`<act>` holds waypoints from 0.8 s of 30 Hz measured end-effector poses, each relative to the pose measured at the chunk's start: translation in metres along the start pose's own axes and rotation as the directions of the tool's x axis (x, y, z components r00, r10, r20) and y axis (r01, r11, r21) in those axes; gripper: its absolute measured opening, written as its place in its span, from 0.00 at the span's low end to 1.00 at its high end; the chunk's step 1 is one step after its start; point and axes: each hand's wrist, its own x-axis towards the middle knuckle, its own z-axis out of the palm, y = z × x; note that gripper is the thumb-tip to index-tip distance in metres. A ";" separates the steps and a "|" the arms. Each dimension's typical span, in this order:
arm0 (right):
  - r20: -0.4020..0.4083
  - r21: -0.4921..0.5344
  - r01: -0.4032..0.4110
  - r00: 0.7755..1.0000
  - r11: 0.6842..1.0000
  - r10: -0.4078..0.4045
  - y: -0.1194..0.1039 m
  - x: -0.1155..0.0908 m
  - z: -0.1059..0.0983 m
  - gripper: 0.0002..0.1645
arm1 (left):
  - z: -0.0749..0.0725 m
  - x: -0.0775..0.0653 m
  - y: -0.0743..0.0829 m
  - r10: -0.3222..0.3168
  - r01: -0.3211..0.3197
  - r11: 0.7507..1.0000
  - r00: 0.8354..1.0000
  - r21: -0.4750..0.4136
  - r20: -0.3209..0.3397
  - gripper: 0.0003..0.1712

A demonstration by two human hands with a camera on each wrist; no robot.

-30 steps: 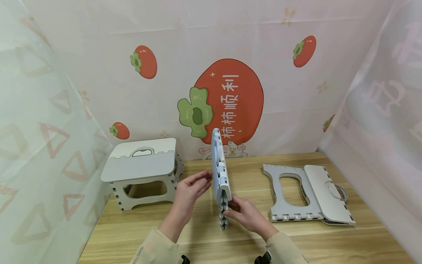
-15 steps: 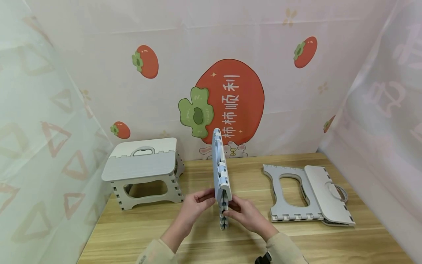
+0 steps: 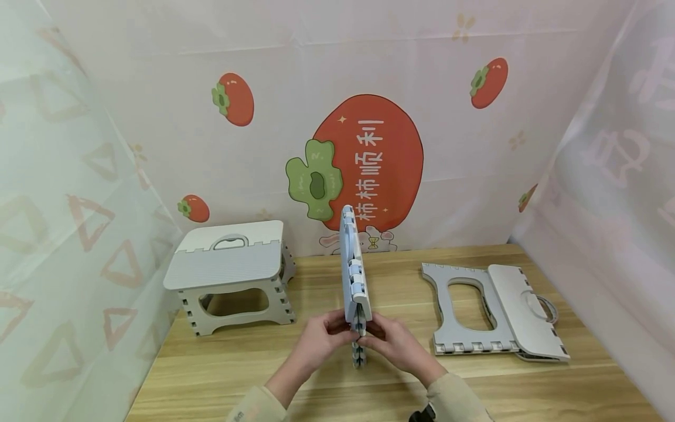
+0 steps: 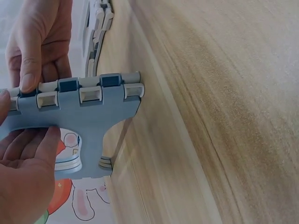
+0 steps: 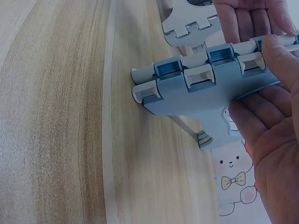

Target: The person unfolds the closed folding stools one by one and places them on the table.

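A folded blue and white step stool stands on its edge at the middle of the table, narrow side toward me. My left hand grips its lower part from the left, thumb on the hinged edge. From the right, my right hand grips the same part. In the left wrist view, the left hand's fingers lie at the opening in the blue leg panel. Seen in the right wrist view, my right hand has its thumb on the hinge edge, with its fingers behind the panel.
An unfolded grey and white step stool stands at the left of the wooden table. Another grey and white stool lies flat, folded, at the right. A printed cloth hangs behind, with cloth on both sides too.
My left hand has come down from beside the stool's upper panel and taken hold of its lower part. The right hand and the stool have stayed in place.
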 end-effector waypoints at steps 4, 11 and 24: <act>0.001 -0.006 0.001 1.000 1.000 -0.001 0.000 0.000 0.000 0.34 | 0.002 0.000 -0.001 0.014 -0.013 0.996 1.000 0.086 -0.021 0.33; -0.008 -0.030 0.015 1.000 0.999 -0.015 0.000 -0.001 0.000 0.32 | 0.004 -0.002 -0.001 0.025 -0.019 0.989 0.999 0.149 -0.037 0.36; -0.039 -0.151 0.064 0.997 0.986 -0.071 0.000 -0.001 0.000 0.31 | 0.005 -0.001 -0.004 0.085 -0.080 0.973 0.996 0.216 -0.015 0.34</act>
